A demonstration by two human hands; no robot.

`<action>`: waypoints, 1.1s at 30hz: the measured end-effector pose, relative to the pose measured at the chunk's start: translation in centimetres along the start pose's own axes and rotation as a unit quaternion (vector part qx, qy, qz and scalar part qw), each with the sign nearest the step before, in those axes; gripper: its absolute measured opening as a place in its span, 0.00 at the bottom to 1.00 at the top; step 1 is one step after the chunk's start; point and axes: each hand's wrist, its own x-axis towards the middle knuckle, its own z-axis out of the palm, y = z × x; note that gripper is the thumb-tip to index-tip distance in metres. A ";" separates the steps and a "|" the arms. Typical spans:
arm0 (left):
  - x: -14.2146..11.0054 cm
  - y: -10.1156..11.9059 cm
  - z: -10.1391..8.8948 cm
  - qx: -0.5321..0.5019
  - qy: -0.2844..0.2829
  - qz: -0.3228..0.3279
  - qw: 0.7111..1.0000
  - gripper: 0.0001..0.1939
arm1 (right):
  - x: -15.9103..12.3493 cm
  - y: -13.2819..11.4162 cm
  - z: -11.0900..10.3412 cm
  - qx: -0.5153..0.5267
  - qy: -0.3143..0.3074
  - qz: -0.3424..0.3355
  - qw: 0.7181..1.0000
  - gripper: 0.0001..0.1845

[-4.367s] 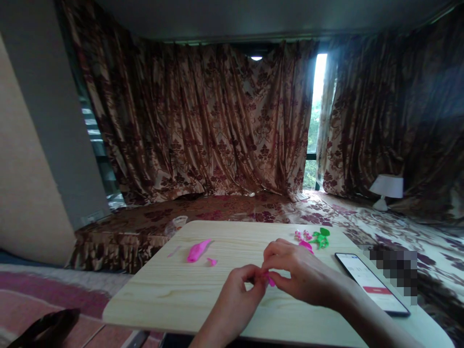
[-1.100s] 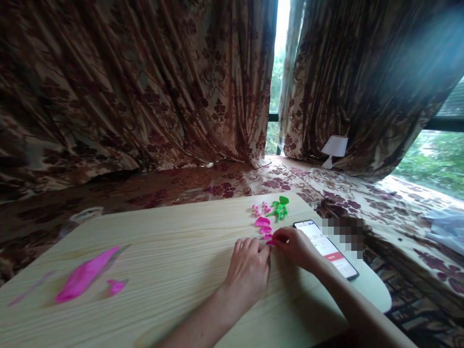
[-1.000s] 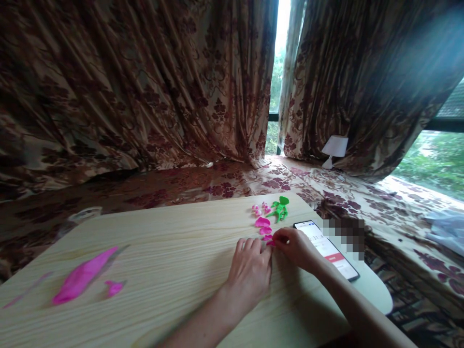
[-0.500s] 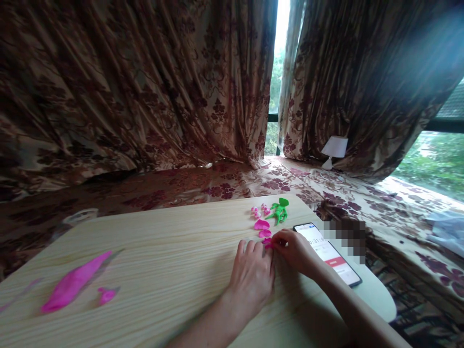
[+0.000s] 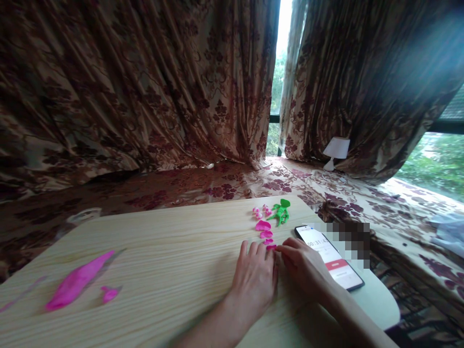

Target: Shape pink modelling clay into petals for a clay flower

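Observation:
A column of small flat pink clay-like pieces (image 5: 263,225) runs toward me on the wooden table, shrinking toward my hands. My left hand (image 5: 253,278) lies palm down just left of the lowest pink piece (image 5: 271,247). Its fingers are slightly bent and apart; the thumb is mostly hidden. From the other side, my right hand (image 5: 304,266) reaches in with fingers pressed together, their tips at that lowest piece's right end. Beyond the column sit a green figure-like piece (image 5: 281,214) and small pink-and-white spotted balls (image 5: 257,213).
On the left of the table (image 5: 163,251) lie a long pink piece (image 5: 79,282), a small pink piece (image 5: 109,294) and a thin pink strip (image 5: 23,293). A phone (image 5: 331,261) showing a timer lies beside my right forearm. A white lamp (image 5: 336,148) stands behind.
My right hand has lowered and turned flatter, its fingertips closer to the table. The lowest pink piece now lies below the others in the column. My left hand has barely moved.

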 end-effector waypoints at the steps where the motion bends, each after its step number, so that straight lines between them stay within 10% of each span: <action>1: 0.0 0.0 0.0 -0.002 0.001 0.000 1.000 0.14 | 0.0 -0.2 0.0 -0.016 -0.002 -0.002 1.000 0.16; 33: 2.1 -2.5 1.7 -0.079 0.076 -0.069 0.992 0.08 | -0.2 -0.1 -0.6 -0.071 -0.029 -0.039 0.996 0.13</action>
